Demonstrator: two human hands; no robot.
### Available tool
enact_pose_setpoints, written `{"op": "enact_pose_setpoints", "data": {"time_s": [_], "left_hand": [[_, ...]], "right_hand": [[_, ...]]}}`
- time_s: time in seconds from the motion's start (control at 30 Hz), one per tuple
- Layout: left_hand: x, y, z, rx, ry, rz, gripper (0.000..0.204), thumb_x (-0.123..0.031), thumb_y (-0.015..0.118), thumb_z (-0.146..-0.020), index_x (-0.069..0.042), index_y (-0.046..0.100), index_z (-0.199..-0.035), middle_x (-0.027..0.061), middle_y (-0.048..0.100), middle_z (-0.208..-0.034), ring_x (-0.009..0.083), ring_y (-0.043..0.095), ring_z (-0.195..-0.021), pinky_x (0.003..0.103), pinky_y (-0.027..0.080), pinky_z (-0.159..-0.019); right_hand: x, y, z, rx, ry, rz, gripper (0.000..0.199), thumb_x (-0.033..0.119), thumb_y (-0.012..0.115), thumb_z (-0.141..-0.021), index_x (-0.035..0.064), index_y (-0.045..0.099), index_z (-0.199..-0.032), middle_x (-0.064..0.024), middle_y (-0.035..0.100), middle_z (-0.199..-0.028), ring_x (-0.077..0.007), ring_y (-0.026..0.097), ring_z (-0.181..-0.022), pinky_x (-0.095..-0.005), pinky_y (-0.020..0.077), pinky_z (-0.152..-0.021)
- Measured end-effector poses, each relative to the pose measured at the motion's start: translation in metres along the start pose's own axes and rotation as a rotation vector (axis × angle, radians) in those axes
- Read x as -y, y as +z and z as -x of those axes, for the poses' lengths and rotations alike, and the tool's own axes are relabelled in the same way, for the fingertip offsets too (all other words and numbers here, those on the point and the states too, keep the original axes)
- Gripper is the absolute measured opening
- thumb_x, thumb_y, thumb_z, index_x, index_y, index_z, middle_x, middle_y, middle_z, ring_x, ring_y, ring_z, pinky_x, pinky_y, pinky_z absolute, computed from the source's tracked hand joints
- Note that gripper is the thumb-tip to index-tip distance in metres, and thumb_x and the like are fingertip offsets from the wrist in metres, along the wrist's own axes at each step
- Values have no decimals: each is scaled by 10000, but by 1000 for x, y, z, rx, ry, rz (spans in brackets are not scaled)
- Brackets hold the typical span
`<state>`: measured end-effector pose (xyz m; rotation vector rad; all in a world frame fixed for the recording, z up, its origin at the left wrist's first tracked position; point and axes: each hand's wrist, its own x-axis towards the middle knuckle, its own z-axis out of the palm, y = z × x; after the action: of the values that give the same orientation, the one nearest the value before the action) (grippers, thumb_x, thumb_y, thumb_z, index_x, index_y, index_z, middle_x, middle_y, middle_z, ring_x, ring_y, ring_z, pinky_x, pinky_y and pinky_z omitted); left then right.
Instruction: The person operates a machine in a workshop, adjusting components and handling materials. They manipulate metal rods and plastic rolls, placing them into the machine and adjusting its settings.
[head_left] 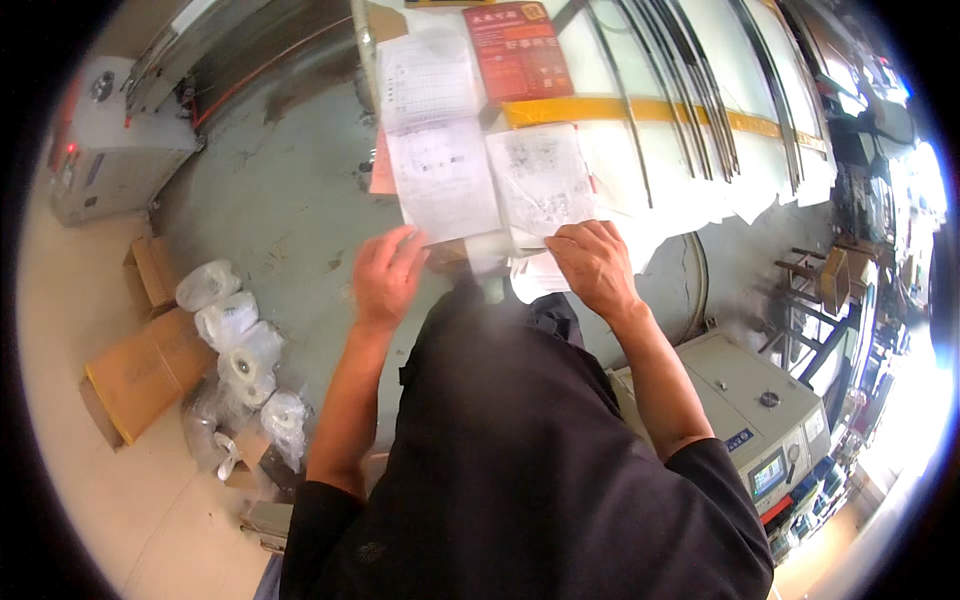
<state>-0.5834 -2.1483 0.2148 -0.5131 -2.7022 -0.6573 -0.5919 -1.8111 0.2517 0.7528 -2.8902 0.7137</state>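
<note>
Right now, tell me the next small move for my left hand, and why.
Probably rest the left hand lightly on the near corner of the left sheet: its loosely curled fingers are at that corner, though contact is unclear, while the right hand is at the near edge of the right sheet.

Passage noted between the left hand and the right hand, over the near edges of the printed sheets. Left of the desk, the floor affords a wide lane, bounded outward by plastic-wrapped bundles. Obstructions: long dark rods across the desk's right part; beige machine beyond the right forearm.
</note>
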Motion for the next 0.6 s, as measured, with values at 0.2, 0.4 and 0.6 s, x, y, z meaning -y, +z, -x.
{"op": "enact_pose_setpoints", "data": {"time_s": [0.2,0.4,0.6], "left_hand": [[-15,-2,4,119,-79,-34,398,-219,761,-895,-121,701,-1275,55,660,-908,273,632,-791,386,517,-710],[-35,0,0,270,-224,63,731,-397,730,-927,-73,470,-1529,111,652,-792,310,636,-658,425,519,-600],[-36,1,2,317,-214,104,779,-445,713,-936,-53,429,-1546,150,717,-882,344,688,-703,418,542,-613]], "right_hand": [[7,-5,0,-25,81,-121,165,141,782,-841,69,763,-988,-51,731,-1021,-256,663,-970,-398,475,-871],[18,5,6,-19,69,-145,142,113,763,-848,68,759,-983,-57,731,-1018,-263,667,-960,-403,484,-882],[39,7,14,28,123,-194,144,108,760,-849,64,757,-986,-66,733,-1024,-273,672,-971,-403,489,-886]]}}
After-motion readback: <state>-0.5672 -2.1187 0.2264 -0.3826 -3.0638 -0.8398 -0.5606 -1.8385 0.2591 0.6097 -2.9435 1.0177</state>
